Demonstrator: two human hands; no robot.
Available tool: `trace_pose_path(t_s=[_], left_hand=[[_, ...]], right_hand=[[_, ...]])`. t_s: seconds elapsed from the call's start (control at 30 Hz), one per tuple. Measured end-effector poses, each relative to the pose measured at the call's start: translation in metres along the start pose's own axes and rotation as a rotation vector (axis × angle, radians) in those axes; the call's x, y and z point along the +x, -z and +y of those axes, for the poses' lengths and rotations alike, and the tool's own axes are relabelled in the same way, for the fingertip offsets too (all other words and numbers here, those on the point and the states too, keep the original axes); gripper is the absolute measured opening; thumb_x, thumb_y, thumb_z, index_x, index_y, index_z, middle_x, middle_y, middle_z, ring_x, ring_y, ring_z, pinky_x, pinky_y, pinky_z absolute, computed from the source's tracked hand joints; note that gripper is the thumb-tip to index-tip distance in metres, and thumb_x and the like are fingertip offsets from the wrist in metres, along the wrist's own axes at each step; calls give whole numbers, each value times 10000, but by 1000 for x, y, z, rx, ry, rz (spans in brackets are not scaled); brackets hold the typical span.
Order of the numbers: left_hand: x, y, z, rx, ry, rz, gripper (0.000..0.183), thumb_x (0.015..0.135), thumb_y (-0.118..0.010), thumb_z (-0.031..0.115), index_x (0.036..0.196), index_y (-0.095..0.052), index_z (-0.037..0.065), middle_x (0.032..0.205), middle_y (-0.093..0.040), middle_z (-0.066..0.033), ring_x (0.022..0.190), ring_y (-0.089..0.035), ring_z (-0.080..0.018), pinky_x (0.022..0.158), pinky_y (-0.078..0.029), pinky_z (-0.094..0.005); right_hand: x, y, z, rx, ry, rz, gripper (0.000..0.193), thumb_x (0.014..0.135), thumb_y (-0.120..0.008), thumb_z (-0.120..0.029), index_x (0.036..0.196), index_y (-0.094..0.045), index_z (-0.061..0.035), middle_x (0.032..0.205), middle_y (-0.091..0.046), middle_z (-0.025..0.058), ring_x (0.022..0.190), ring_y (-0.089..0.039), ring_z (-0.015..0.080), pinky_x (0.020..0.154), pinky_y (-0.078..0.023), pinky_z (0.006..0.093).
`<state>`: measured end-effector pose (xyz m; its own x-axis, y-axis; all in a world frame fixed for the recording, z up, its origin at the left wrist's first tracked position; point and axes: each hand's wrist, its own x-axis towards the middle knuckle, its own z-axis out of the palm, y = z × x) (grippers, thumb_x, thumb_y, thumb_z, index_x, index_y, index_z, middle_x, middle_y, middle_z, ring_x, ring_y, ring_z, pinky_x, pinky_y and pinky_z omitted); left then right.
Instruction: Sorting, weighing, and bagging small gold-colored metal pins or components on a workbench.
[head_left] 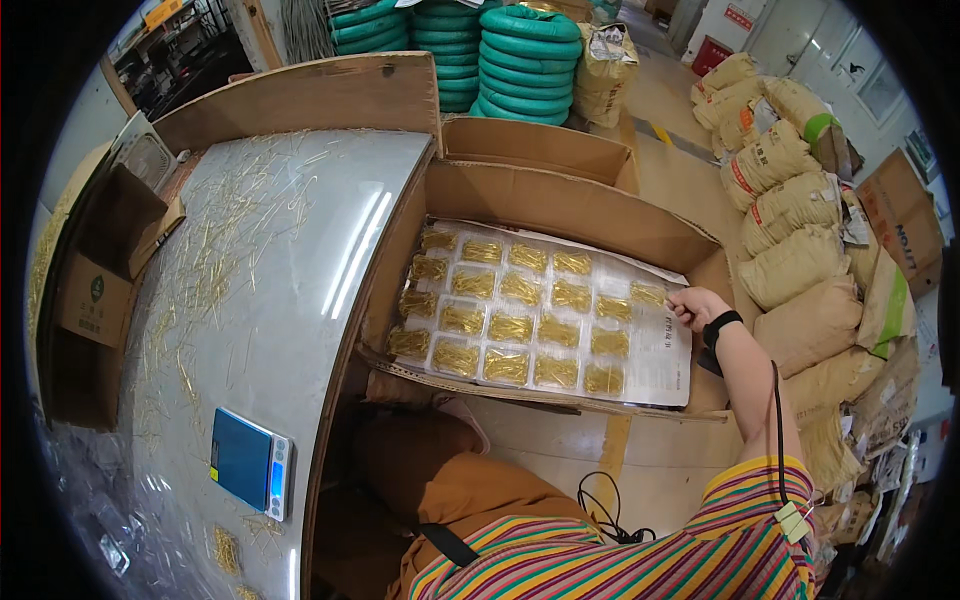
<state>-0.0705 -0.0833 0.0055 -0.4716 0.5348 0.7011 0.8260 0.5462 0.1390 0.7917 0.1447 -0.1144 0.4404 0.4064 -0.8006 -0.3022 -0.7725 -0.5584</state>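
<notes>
Right hand (698, 308) nearly closed, thumb and fingertips together in what looks like a pinch on the right end of a clear pack (648, 293) of gold wire pieces; left hand out of view. Pack sits just left of the fingertips, over the printed sheet (658, 352) in the carton (575, 203); can't tell if its underside touches. Should be light; tray looks like thin plastic, so probably slick, flexes or dents if squeezed. Wire bits look loose, likely slide if tilted. Best hold: rim or end wall, light pinch, keep level. Edges: carton's right wall close on the hand's right, far wall beyond it, near wall below the forearm. Filled trays (521, 288) crowd the left; open room is bare sheet toward the body from the hand, and straight up.
</notes>
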Motion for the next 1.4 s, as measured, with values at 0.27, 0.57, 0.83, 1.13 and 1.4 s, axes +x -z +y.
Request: trace_pose_path(t_s=[0.27,0.57,0.83,1.13,1.4], left_hand=[[-1,-5,-8,-2,20,6,230,983,-692,185,951,-732,-40,850,-718,-206,747,-678,-361,695,-556,-407],[0,-7,-12,5,-3,14,249,985,-685,215,916,-725,-20,812,-699,-202,720,-660,-364,659,-543,-416],[-2,-7,-21,40,41,-30,249,989,-676,219,970,-730,-23,871,-718,-207,762,-675,-360,687,-550,-410],[-17,-17,-46,-200,288,-135,236,1039,-590,159,1097,-671,-55,918,-684,-116,835,-587,-175,785,-503,-318],[-16,-11,-15,-308,237,7,148,997,-626,82,1055,-689,-38,836,-631,-112,711,-590,-182,648,-483,-310]], right_hand=[[38,-35,-22,28,160,115,188,920,-628,-74,736,-591,-88,677,-566,-5,504,-429,81,418,-325,246],[70,-65,-16,-101,287,124,172,903,-610,-71,732,-602,-56,667,-586,43,507,-453,121,402,-329,287],[57,-66,-16,-167,291,91,198,958,-623,-126,770,-616,-67,687,-579,13,550,-456,108,427,-337,284],[14,-70,-11,-237,518,177,265,940,-681,-379,967,-648,-118,684,-486,-63,477,-379,43,400,-286,231],[-251,-313,28,-861,1805,-377,195,821,-700,-7,1005,-716,-68,927,-665,124,831,-664,309,707,-540,366]])
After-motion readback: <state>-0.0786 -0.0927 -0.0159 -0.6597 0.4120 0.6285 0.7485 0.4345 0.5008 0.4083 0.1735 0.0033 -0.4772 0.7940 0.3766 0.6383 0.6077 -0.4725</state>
